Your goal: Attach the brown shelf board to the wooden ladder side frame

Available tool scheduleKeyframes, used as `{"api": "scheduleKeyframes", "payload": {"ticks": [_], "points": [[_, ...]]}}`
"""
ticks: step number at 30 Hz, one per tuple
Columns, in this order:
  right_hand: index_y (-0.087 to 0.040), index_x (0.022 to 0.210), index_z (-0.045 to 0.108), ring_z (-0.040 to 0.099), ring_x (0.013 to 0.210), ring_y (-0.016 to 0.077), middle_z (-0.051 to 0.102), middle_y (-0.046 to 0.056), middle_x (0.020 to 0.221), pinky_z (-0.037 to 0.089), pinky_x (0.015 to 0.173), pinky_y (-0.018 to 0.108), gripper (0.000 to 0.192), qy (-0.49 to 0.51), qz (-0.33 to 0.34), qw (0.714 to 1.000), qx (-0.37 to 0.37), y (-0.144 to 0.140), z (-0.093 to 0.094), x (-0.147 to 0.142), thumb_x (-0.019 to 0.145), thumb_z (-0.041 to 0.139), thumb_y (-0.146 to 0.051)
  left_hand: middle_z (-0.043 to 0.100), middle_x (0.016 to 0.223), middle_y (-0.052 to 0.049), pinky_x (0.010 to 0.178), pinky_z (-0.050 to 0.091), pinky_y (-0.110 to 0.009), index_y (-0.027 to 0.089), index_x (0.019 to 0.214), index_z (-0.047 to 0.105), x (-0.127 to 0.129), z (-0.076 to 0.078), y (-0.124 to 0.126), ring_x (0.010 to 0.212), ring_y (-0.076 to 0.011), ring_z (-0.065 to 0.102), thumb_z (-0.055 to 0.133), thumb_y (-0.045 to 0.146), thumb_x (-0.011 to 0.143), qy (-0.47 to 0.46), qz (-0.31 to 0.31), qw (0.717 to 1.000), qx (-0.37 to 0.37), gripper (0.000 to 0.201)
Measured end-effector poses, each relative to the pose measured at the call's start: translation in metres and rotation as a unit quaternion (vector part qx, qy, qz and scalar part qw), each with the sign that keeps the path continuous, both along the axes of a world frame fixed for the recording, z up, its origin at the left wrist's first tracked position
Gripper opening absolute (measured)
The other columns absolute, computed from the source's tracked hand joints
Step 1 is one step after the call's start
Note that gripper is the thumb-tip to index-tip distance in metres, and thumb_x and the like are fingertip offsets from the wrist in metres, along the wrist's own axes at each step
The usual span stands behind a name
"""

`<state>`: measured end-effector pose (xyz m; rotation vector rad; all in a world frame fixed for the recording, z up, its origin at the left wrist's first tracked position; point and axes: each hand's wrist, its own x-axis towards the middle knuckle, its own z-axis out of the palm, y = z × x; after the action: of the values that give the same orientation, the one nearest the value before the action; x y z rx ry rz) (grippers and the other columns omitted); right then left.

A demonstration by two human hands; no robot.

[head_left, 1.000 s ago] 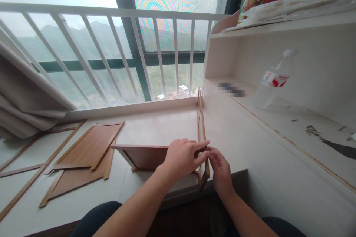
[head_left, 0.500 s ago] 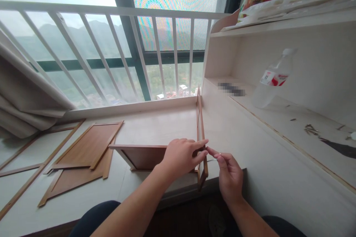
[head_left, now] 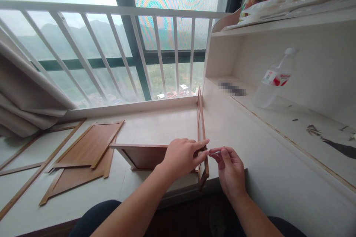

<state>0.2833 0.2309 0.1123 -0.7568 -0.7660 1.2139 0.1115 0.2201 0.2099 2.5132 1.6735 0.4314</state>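
Note:
My left hand (head_left: 180, 157) lies over the corner where a brown wooden panel (head_left: 147, 157), standing on edge, meets an upright narrow wooden frame (head_left: 202, 126). Its index finger and thumb grip the frame from both sides of the joint, and the palm covers part of the panel's top edge. To the right of the frame, my right hand (head_left: 230, 168) pinches a thin silvery bent rod, seemingly a hex key (head_left: 216, 152). The tip of that key points at the frame's outer side near my left fingertips; whether it sits in a screw is too small to tell.
Loose wooden panels (head_left: 89, 144) overlap on the white ledge at left, beside a long wooden frame (head_left: 41, 166). On the right shelf are a plastic bottle (head_left: 275, 81), small screws (head_left: 313, 130) and a dark pointed object (head_left: 339, 148). A white railing (head_left: 111, 9) fronts the window.
My right hand has turned the hex key, and its fingers have shifted, with the key's bent end now higher and farther right. My left hand keeps its hold.

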Motion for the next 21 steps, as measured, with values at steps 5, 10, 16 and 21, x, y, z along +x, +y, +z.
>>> {"api": "scheduleKeyframes", "payload": {"ticks": [5,10,16,21], "points": [[-0.017,0.091,0.066,0.077,0.079,0.0188,0.078,0.006,0.083,0.064,0.08,0.034,0.035,0.063,0.007,0.997,-0.042,0.002,0.005,-0.007,0.073,0.088,-0.037,0.08,0.104,0.004,0.074,0.046,-0.033,0.045,0.141,0.058,0.001,0.0,0.001,0.098,-0.022,0.073,0.043,0.057,0.1,-0.003,-0.003,1.0,0.001,0.045],[-0.018,0.093,0.062,0.076,0.079,0.0168,0.08,0.008,0.087,0.062,0.078,0.031,0.036,0.054,-0.004,0.998,-0.031,0.002,0.005,-0.009,0.073,0.088,-0.035,0.08,0.104,0.003,0.074,0.046,-0.032,0.044,0.141,0.058,0.001,-0.001,0.001,0.097,-0.0218,0.073,0.043,0.057,0.1,-0.003,-0.005,1.0,0.003,0.045],[-0.019,0.093,0.06,0.074,0.069,0.0152,0.08,0.008,0.09,0.059,0.067,0.028,0.035,0.063,0.009,0.998,-0.019,0.002,0.013,-0.008,0.076,0.086,-0.034,0.08,0.101,0.003,0.072,0.044,-0.031,0.044,0.141,0.058,0.001,-0.001,0.001,0.093,-0.0212,0.073,0.042,0.059,0.1,0.004,-0.004,1.0,0.011,0.046],[-0.02,0.096,0.058,0.078,0.077,0.019,0.081,0.01,0.096,0.063,0.075,0.033,0.037,0.073,0.019,0.997,-0.02,0.0,0.014,-0.006,0.076,0.086,-0.034,0.079,0.1,0.004,0.07,0.043,-0.031,0.045,0.142,0.057,0.002,0.0,0.0,0.094,-0.0201,0.073,0.042,0.057,0.1,0.008,-0.004,1.0,0.015,0.045]]}}
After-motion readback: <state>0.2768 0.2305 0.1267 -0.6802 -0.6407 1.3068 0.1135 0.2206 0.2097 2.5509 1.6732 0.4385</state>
